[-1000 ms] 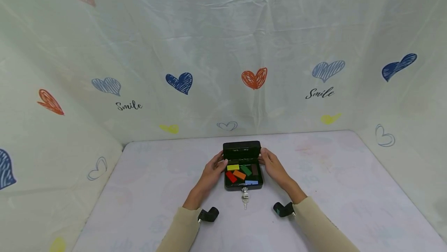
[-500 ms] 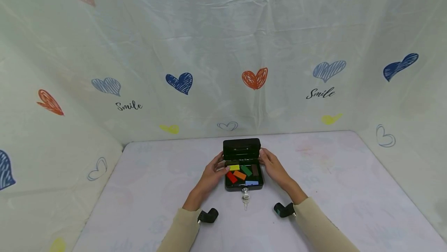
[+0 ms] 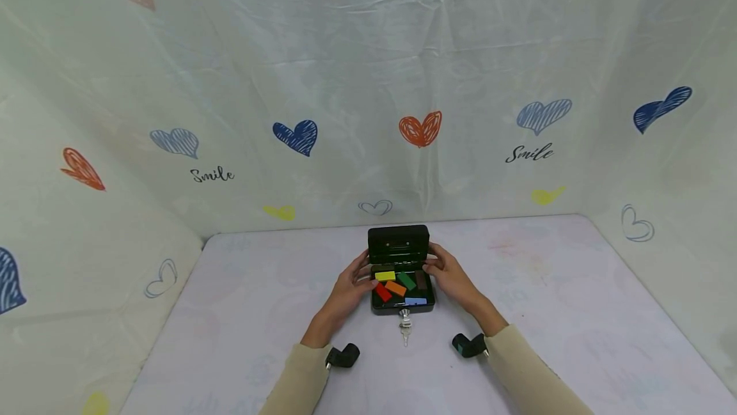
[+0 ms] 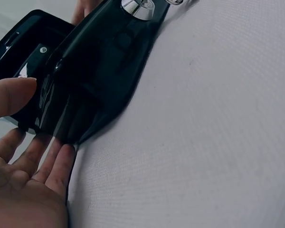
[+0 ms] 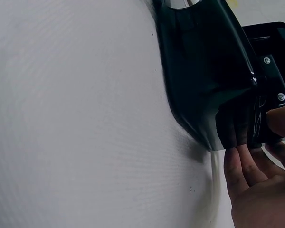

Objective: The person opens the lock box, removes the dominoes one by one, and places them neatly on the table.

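A black metal cash box (image 3: 387, 310) stands in the middle of the table with its lid (image 3: 398, 242) raised at the back. Small blocks lie loose inside, among them a yellow block (image 3: 384, 276), a green block (image 3: 406, 281) and an orange block (image 3: 395, 288). Keys (image 3: 405, 332) hang from the front lock. My left hand (image 3: 345, 288) holds the box's left side, thumb at the rim and fingers along the outer wall. On the other side, my right hand (image 3: 456, 279) grips likewise, its thumb (image 5: 282, 121) near the rim by the hinge end.
The white table (image 3: 276, 313) reaches back to a white curtain (image 3: 345, 70) printed with hearts and the word Smile. Black camera mounts (image 3: 343, 355) sit at both wrists, beside the beige sleeves.
The lid has swung further back, showing more of its inside. My left thumb has slid toward the front of the rim, and my right thumb has moved from the lid's edge down to the rim.
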### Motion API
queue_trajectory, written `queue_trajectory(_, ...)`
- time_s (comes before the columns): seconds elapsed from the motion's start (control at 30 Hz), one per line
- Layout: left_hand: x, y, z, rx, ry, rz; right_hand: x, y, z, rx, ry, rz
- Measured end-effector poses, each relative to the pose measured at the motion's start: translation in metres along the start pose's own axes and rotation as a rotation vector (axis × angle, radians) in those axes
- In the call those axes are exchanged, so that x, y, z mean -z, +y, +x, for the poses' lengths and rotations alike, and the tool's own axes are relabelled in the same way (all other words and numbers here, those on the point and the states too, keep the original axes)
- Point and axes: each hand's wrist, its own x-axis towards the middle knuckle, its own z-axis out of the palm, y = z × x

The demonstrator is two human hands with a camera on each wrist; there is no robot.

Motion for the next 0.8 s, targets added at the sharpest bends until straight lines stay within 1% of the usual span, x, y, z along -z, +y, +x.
queue_trajectory(0.1,0.0,0.0002,0.0002,0.002,0.003,-0.002,0.0004,0.0005,-0.0006,0.019,-0.01,0.007)
queue_trajectory(0.23,0.0,-0.0009,0.0015,-0.016,0.001,-0.01,0.0013,0.0009,-0.0007,0.031,-0.018,0.014)
queue_trajectory(0.33,-0.0007,-0.0006,0.0012,-0.014,0.002,0.0,0.0014,0.0015,-0.0001,0.045,-0.023,0.008)
queue_trajectory(0.5,-0.0021,0.0014,-0.001,-0.002,0.01,0.017,0.0014,0.0023,0.0001,0.049,-0.017,-0.008)
queue_trajectory(0.7,-0.0028,-0.0005,-0.0015,-0.024,0.026,0.039,0.0014,0.0041,-0.0011,0.059,-0.025,0.005)
queue_trajectory(0.8,-0.0032,0.0005,-0.0022,-0.019,0.03,0.041,0.002,0.0036,-0.0025,0.051,-0.029,0.009)
